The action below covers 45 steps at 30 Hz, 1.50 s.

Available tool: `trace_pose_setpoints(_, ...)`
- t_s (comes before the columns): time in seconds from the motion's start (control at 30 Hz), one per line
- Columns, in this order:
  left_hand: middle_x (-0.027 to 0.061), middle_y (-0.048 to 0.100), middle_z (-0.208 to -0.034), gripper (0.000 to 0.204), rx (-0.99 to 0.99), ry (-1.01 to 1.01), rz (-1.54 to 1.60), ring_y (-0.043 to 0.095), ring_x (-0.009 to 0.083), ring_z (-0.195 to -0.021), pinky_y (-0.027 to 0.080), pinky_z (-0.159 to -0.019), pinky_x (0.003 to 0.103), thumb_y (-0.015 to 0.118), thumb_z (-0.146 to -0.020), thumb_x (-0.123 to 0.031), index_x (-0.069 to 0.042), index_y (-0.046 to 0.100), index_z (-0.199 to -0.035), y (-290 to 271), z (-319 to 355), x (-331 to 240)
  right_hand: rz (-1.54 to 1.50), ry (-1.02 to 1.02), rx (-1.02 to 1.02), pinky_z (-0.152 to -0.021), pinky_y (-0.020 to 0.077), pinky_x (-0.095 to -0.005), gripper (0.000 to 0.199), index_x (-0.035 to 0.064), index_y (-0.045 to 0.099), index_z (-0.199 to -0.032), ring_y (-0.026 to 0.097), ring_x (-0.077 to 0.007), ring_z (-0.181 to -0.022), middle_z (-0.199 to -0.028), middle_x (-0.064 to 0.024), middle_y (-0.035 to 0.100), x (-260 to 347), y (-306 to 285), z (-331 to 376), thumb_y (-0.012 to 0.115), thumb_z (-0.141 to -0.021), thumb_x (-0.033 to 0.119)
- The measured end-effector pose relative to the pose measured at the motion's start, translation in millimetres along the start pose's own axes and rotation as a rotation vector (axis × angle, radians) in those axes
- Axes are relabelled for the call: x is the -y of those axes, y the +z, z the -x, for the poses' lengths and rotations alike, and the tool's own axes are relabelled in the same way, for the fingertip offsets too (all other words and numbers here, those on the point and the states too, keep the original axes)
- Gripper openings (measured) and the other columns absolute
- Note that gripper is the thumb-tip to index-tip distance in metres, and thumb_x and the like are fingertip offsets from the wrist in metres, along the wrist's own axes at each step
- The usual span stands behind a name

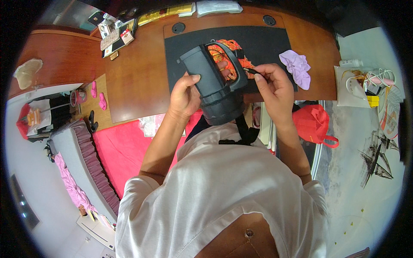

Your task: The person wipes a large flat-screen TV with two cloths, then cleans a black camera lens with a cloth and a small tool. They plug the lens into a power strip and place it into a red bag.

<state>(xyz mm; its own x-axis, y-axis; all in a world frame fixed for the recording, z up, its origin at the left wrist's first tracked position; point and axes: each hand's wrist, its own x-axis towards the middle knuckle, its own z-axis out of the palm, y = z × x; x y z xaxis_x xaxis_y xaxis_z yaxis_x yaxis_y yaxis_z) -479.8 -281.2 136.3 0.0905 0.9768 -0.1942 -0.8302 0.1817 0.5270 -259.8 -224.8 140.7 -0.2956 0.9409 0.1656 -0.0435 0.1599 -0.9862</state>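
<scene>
I hold up a bulky black searchlight point(195, 64) with a loop handle and a wide round head, tilted over the desk's near edge. My left hand point(186, 95) grips its body, thumb on the near side and fingertips showing through the handle opening. By the handle, my right hand point(275, 86) pinches a thin black cord point(258, 74) with a small pale metal tip; whether the tip touches the searchlight I cannot tell. Behind the handle lies a crumpled orange patterned cloth point(230, 45) on the black desk mat point(266, 43). A black strap point(246, 134) hangs below the searchlight.
A lilac cloth point(296, 68) lies bunched at the right of the wooden desk point(137, 73). Phones and small boxes crowd its far left corner. A red bag point(310, 124) sits below the desk on the right. A white bag point(350, 88) with cables stands farther right.
</scene>
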Motion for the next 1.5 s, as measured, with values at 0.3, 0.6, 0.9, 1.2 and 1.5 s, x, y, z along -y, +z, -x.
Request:
trace_pose_setpoints(0.3,0.0236,0.054,-0.138,0.076,-0.081,0.009,-0.008,0.056,0.0366,-0.124,0.045,-0.107,0.053,0.055,-0.095,-0.055,-0.001,0.039,-0.145,-21,-1,8,0.0,-0.053,0.061,-0.077,0.0472,-0.0227,0.016,-0.0007,0.062,-0.106,0.059,-0.0085,-0.087,-0.099,-0.0041,0.061,2,6,3,0.065,-0.09,-0.003)
trace_pose_setpoints(0.6,0.0185,0.061,-0.129,0.07,-0.202,-0.175,0.294,0.062,0.0345,-0.114,0.049,-0.101,0.052,0.057,-0.093,-0.059,-0.005,0.051,-0.137,-24,-4,7,-0.028,-0.02,0.055,-0.074,0.0474,-0.0227,0.015,0.0002,0.062,-0.103,0.059,-0.0077,-0.085,-0.096,-0.0027,0.061,6,12,7,0.068,-0.089,-0.001)
trace_pose_setpoints(0.9,0.0172,0.068,-0.12,0.055,-0.119,-0.31,0.622,0.065,0.0344,-0.11,0.051,-0.098,0.05,0.039,-0.101,-0.049,-0.005,0.061,-0.125,-35,-15,16,0.178,-0.16,0.017,-0.069,0.0486,-0.0261,0.013,0.0006,0.063,-0.095,0.061,-0.0135,-0.078,-0.089,-0.0076,0.062,5,18,10,0.071,-0.085,0.002)
trace_pose_setpoints(1.2,0.0153,0.069,-0.117,0.053,-0.116,-0.315,0.653,0.067,0.0318,-0.105,0.054,-0.094,0.049,0.05,-0.098,-0.052,-0.006,0.064,-0.121,-30,-20,12,-0.091,0.001,0.057,-0.084,0.0505,-0.0272,0.015,-0.0022,0.057,-0.108,0.061,-0.0139,-0.095,-0.112,-0.0117,0.063,5,23,14,0.06,-0.094,-0.001)
trace_pose_setpoints(1.5,0.0198,0.067,-0.119,0.061,-0.139,-0.294,0.417,0.067,0.0334,-0.106,0.053,-0.096,0.053,0.067,-0.09,-0.05,-0.005,0.057,-0.129,-27,-16,12,-0.103,-0.088,0.145,-0.097,0.0471,-0.0328,0.017,-0.0018,0.051,-0.113,0.061,-0.0216,-0.111,-0.122,-0.0177,0.061,6,27,18,0.05,-0.096,-0.005)
